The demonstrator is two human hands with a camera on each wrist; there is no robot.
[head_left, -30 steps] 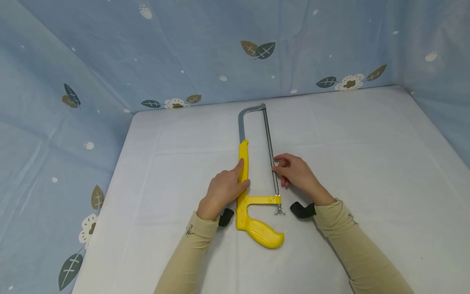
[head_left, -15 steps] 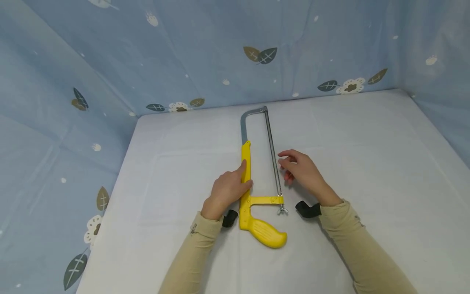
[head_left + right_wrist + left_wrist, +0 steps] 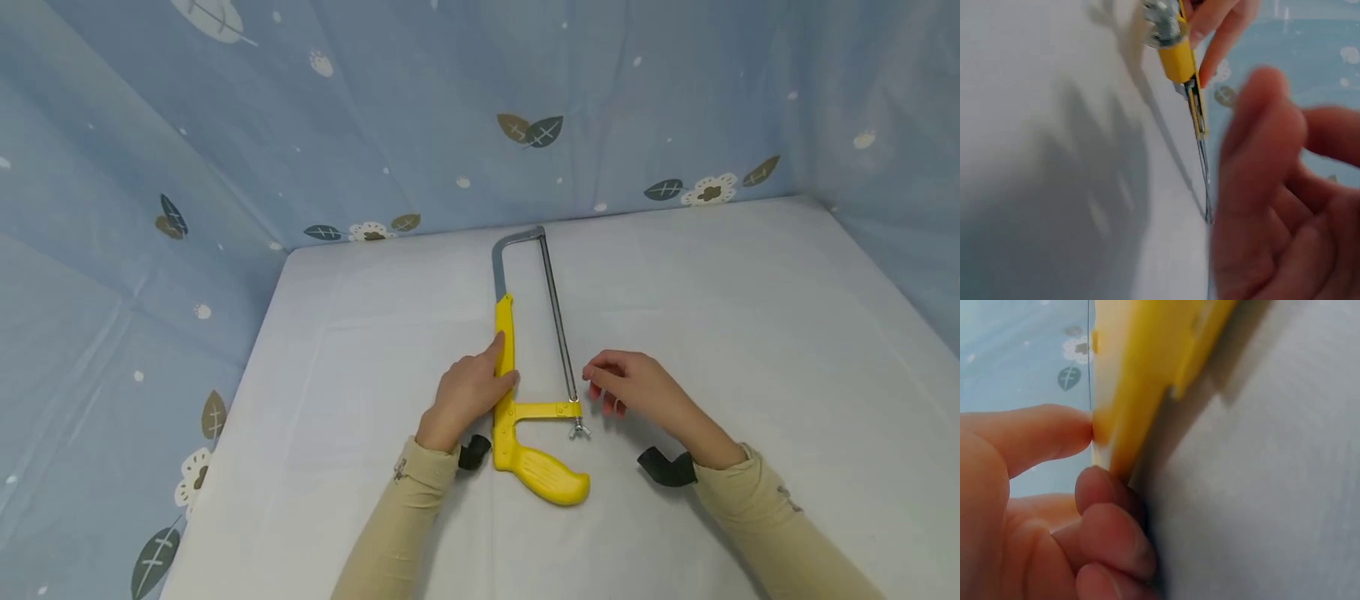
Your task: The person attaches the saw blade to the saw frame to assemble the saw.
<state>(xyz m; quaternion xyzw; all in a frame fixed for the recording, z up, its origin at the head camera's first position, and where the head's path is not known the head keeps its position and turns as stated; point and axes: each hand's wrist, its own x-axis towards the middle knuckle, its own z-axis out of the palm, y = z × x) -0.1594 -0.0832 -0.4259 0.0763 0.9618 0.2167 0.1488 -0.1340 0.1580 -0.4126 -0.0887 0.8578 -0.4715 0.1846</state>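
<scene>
A hacksaw [image 3: 551,477] lies on the white cloth, its yellow handle toward me and grey front bow pointing away. My left hand [image 3: 467,390] grips its yellow spine, index finger and thumb laid over it in the head view. In the left wrist view, curled fingertips [image 3: 1116,540] sit against the blurred yellow frame [image 3: 1141,394]. The blade [image 3: 558,321] runs along the right side, down to a wing nut [image 3: 579,429]. Just right of the blade's lower end, my right hand [image 3: 637,385] hovers with loosely bent fingers and holds nothing; its shadow falls on the cloth in the right wrist view.
White cloth [image 3: 375,333] covers the table around the saw. A blue patterned curtain [image 3: 420,100] stands behind and at both sides. Black bent pieces stick out at the left cuff [image 3: 474,452] and the right cuff [image 3: 667,468].
My right hand has left the blade, where its fingertips were, and moved right and toward me. The left hand keeps its place on the saw's spine. The head view has shifted slightly.
</scene>
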